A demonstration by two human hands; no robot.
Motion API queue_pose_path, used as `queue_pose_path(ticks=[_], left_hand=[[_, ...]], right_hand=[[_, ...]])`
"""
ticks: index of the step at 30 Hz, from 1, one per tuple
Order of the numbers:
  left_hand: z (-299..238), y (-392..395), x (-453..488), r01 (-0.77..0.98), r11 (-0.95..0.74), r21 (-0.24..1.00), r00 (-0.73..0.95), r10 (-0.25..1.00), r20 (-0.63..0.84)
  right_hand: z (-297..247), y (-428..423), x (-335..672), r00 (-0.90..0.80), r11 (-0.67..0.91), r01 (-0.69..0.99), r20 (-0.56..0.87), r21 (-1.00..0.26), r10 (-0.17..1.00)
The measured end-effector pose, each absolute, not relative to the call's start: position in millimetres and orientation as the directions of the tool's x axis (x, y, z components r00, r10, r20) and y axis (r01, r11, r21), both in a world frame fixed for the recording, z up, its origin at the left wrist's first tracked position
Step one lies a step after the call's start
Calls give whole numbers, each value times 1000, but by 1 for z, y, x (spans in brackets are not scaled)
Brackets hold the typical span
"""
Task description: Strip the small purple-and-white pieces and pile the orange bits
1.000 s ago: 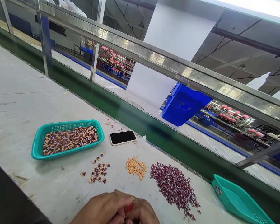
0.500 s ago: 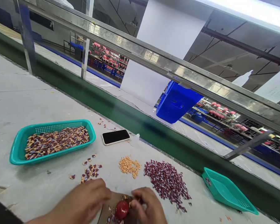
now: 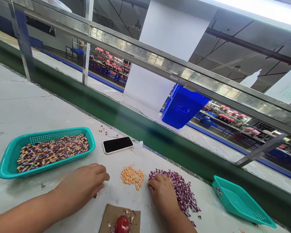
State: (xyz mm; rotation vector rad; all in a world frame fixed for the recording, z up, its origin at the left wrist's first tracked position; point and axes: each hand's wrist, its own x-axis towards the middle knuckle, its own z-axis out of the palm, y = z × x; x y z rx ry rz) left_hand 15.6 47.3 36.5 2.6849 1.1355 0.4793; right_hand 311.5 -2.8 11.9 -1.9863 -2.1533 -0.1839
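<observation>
My left hand (image 3: 93, 179) is over the left side of the table, its fingers curled together. It covers most of the small loose two-coloured pieces there; whatever its fingertips hold is hidden. My right hand (image 3: 163, 194) reaches to the near left edge of a heap of small dark red pieces (image 3: 184, 191), fingers bent and close together. What it pinches there cannot be made out. Left of it lies a small heap of orange-tan pieces (image 3: 131, 176). Between my forearms, a shiny red dome-shaped object (image 3: 122, 224) sits on a brown square board (image 3: 106, 215) with scraps around it.
A green basket (image 3: 5, 161) of mixed red and tan pieces stands at left. A phone (image 3: 118, 144) lies behind the heaps. Another green basket (image 3: 244, 202) is at right. A green belt strip (image 3: 140, 129) and metal rail run behind; a blue crate (image 3: 181, 106) stands beyond.
Both hands have left the red dome on the board. My left hand moved up and left to the loose pieces; my right moved up and right to the dark red heap.
</observation>
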Motion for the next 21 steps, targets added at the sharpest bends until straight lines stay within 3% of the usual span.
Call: queue_pose_path(ticks=[6,9,12,16,21], left_hand=[[53,68,52,634,-767,98,764,641,74],[50,77,66,625,-777,71,777,629,44],[46,81,79,620,-783,50,784,621,3],[45,81,93,620,-784,27,784,617,-74],[39,83,95,630,-774,56,775,623,-111]], right_hand=[[15,0,313,-78,95,993,204,-75,976],[18,-6,306,-80,102,989,200,-105,977],[16,-16,300,-75,119,970,201,-214,977],[3,-24,300,-174,295,862,307,-412,936],[-9,-25,304,-254,444,760,412,-475,875]])
